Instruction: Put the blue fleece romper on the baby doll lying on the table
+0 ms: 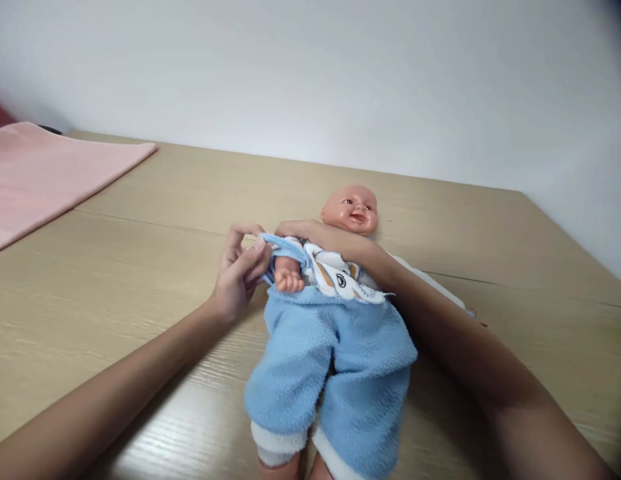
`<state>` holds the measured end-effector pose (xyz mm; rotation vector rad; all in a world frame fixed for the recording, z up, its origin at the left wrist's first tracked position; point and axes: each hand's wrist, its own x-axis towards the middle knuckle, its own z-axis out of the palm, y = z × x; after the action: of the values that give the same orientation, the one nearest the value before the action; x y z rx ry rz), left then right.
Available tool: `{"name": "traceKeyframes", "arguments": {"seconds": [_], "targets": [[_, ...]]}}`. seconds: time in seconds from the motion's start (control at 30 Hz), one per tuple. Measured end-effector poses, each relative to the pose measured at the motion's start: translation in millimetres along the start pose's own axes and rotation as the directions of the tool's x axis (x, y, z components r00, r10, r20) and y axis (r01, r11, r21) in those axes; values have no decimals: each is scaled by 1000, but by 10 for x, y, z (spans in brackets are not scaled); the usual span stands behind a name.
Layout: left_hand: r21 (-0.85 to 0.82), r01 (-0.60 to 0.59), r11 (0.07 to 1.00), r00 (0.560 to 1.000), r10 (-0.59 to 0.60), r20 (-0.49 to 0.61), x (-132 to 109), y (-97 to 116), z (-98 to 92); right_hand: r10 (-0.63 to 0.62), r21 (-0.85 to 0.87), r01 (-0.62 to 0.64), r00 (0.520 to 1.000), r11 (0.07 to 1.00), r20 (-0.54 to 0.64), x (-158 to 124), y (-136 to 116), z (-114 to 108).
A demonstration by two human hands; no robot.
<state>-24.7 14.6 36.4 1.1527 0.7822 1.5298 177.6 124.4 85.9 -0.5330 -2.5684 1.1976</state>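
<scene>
A baby doll (357,210) lies on its back on the table, its bald head pointing away from me. It wears blue fleecy pants (335,367) with white cuffs and a white printed top (340,275) with blue trim. At the doll's small bare hand (289,277), my left hand (243,270) pinches the blue edge of the sleeve (285,248), thumb against fingers. My right hand (303,230) reaches across the doll's chest to that same arm, near the shoulder. Its fingers are mostly hidden behind the sleeve.
The top's other white sleeve (435,283) stretches out on the right, partly behind my right forearm. A pink cloth (50,173) lies on the wooden table (155,293) at the far left. A pale wall (310,80) stands behind the table.
</scene>
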Motion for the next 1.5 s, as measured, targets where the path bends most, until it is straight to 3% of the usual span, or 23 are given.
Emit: {"name": "traceKeyframes", "arguments": {"seconds": [0.07,0.23,0.47,0.6,0.67,0.8,0.9,1.0,1.07,1.23,1.4,1.5], "targets": [[19,65,998,998,-66,12,141,25,-15,1,7,-1,1000,1000,-31,30,50,25],[145,89,985,996,-88,-17,290,-96,-111,-34,62,34,999,997,1,75,109,6],[47,150,988,988,-151,28,274,-201,-146,-15,214,6,999,977,38,-7,-37,-202],[5,139,990,990,-139,32,349,-220,-104,73,413,-64,997,908,-7,-10,-58,-191],[-6,120,993,992,-120,35,411,-234,-73,161,433,-132,986,892,-32,5,-36,-174],[-127,226,966,974,-221,52,491,-292,-69,267,288,-225,957,931,-116,34,-17,-141],[-209,369,906,929,-365,57,483,-342,-117,328,19,-336,903,942,-277,30,-100,-63],[-279,469,838,882,-461,98,457,-354,-138,314,-347,-495,829,796,-463,6,-257,48],[-322,519,792,854,-497,154,451,-340,-123,297,-483,-560,802,673,-518,1,-354,101],[-267,587,764,809,-551,203,465,-311,-101,430,-550,-644,765,532,-480,30,-487,121],[-143,570,809,819,-544,184,438,-284,-139,399,-612,-623,782,487,-478,-1,-612,131],[-76,508,858,854,-491,173,402,-230,-141,410,-616,-615,788,492,-460,-21,-652,130]]}}
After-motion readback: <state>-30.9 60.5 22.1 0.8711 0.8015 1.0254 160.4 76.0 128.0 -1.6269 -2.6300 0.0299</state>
